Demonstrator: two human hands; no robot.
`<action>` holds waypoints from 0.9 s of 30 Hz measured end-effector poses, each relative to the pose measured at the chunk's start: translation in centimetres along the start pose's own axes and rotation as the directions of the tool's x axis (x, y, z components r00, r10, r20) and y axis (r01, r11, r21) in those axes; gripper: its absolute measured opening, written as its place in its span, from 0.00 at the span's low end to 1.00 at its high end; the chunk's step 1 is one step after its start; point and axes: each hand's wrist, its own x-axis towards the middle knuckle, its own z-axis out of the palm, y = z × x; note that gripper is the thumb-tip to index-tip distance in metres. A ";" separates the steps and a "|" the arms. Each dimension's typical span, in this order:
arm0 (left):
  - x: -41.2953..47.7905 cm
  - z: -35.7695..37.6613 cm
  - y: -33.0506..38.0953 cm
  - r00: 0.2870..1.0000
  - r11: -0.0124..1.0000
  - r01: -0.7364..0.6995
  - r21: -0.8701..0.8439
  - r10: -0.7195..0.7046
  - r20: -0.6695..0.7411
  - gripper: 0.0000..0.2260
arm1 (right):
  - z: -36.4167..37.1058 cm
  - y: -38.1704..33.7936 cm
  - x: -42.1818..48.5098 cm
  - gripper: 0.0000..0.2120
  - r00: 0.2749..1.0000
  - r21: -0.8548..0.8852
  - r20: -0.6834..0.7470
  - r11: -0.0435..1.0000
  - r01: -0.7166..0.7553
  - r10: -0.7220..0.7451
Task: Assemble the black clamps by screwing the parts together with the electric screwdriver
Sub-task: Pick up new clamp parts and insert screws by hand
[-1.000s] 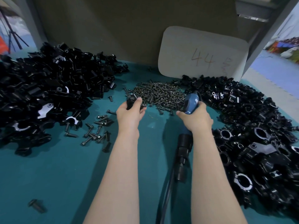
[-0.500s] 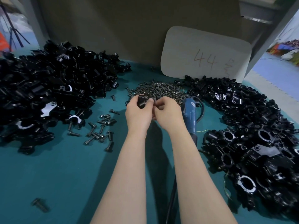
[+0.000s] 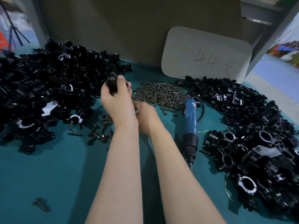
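Mid-assembly by the look of it: fitting a screw to a clamp part, driving not yet begun. Left hand (image 3: 119, 102) raised just left of the screw pile (image 3: 160, 94), fingers (image 3: 122, 82) curled round a black clamp piece (image 3: 111, 84). Right hand (image 3: 145, 118) low at the pile's near-left edge, blurred, half behind the left wrist; impossible to tell whether pinching a screw or loose. Electric screwdriver (image 3: 190, 117) lying unheld on the counter (image 3: 56, 175) just right of the pile. Next, probably: seat a screw, then reach for the driver. Clamp's screw hole hidden. Left heap (image 3: 48, 88) and right heap (image 3: 242, 126) of black parts, either side of the pile, too tangled to sort finished from unfinished.
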 end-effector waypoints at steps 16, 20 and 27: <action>-1.1 -0.4 -4.4 0.903 0.899 0.394 0.190 -0.417 0.104 0.11 | -3.4 3.2 1.1 0.08 0.878 0.072 -0.307 0.929 -0.362 0.366; -1.3 -0.2 -4.3 0.893 0.892 0.407 0.198 -0.434 0.116 0.05 | -5.3 3.5 -0.9 0.08 0.910 0.337 -0.330 0.932 -0.136 0.252; -1.7 0.1 -4.6 0.878 0.889 0.405 0.214 -0.444 0.179 0.05 | -5.8 4.2 -2.0 0.05 0.928 0.281 -0.311 0.952 -0.118 0.207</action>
